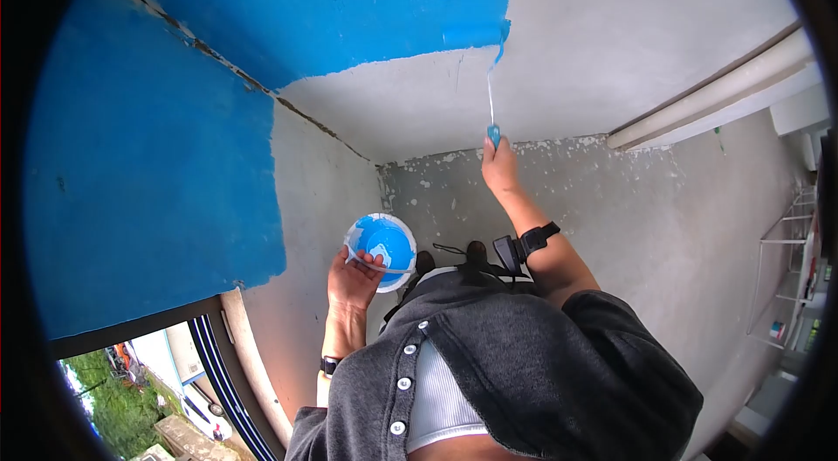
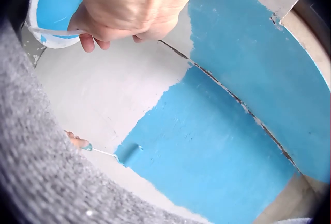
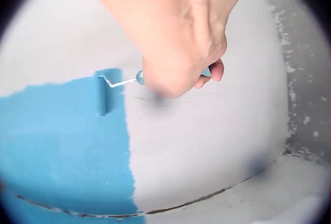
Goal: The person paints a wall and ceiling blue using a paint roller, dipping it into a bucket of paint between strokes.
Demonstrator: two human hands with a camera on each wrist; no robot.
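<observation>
My right hand (image 1: 499,168) grips the blue handle (image 1: 494,136) of a paint roller. Its blue-coated sleeve (image 3: 101,97) lies against the wall at the lower border of the fresh blue paint (image 1: 393,7). Down at the left, my left hand (image 1: 353,282) holds a white bucket (image 1: 407,238) by its pale carrying handle (image 1: 393,270), fingers curled under it. Blue paint coats the inside of the bucket, with a whitish patch at the bottom. In the left wrist view the bucket (image 2: 35,14) hangs beside the hand, partly cut off by the frame.
A cracked corner seam (image 1: 201,44) divides two partly blue walls. Bare pale wall (image 1: 628,33) lies right of the paint. The grey floor (image 1: 559,164) has white specks along the wall. A window (image 1: 140,391) is lower left, a pale ledge (image 1: 698,103) right, a metal rack (image 1: 786,260) far right.
</observation>
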